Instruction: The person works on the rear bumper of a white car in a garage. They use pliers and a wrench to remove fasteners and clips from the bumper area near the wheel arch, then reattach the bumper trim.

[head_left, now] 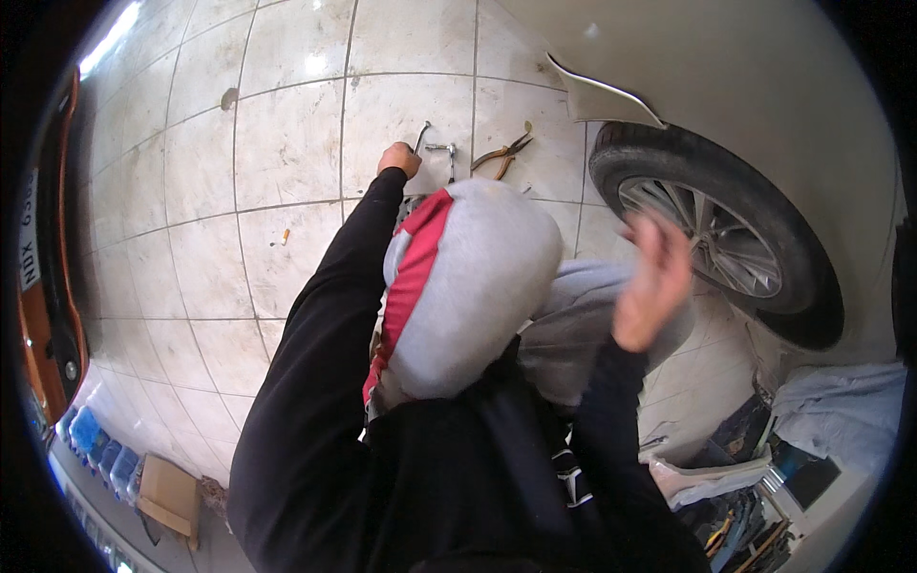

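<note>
Left hand (pixel 398 159) stretched far out on a black sleeve (pixel 325 315), down at the tiled floor (pixel 287 143). Fingers curled shut into a fist, knuckles up, closed at the near end of a bent metal tool (pixel 421 135); exact grip hidden by the back of the hand. Tool's free end poking out just beyond the fist, away from the body.

Just right of the left hand, a second metal tool (pixel 447 155) with a hooked head, flat on the floor, apart from the fist. Farther right again, pliers (pixel 503 153) with orange handles, jaws spread a little, flat on the tiles, well apart from the left hand.

Right hand (pixel 654 277) raised in the air, blurred, fingers loosely spread and pointing up, palm turned inward. Nothing held, nothing touched. Behind it, on its far side, a car wheel (pixel 716 234) with a silver rim and black tyre, near but apart from the fingers.

Between the two hands, a bent knee (pixel 468 286) in grey cloth with a red stripe.

Left of the left hand, well apart, a small stub (pixel 284 236) on the tiles. Far off on that side, an orange car body (pixel 53 315). Below the right hand, a heap of tools and rags (pixel 764 497).
</note>
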The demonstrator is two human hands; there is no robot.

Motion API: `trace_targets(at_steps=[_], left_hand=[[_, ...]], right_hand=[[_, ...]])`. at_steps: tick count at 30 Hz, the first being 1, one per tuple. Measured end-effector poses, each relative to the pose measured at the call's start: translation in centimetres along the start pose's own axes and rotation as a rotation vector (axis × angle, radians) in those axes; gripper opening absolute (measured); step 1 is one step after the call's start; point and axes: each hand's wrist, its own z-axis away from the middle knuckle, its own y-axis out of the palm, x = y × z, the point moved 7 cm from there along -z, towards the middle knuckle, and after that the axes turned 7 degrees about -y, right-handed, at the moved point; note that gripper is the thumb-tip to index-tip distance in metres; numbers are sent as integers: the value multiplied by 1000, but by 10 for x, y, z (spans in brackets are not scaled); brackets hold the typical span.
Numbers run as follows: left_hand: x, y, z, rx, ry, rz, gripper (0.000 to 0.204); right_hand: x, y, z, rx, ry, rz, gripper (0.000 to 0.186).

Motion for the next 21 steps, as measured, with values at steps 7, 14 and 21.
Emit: trace_targets(at_steps=[7,14,21], left_hand=[[7,-74,27,-105,-19,-13,26],[-10,-119,37,67,402,-397,43],[-181,-228,43,156,531,-766,39]], right_hand=[[-218,169,-16,260,159,134,31],[-276,261,15,550,68,522,29],[-279,306,-8,774,-358,621,17]])
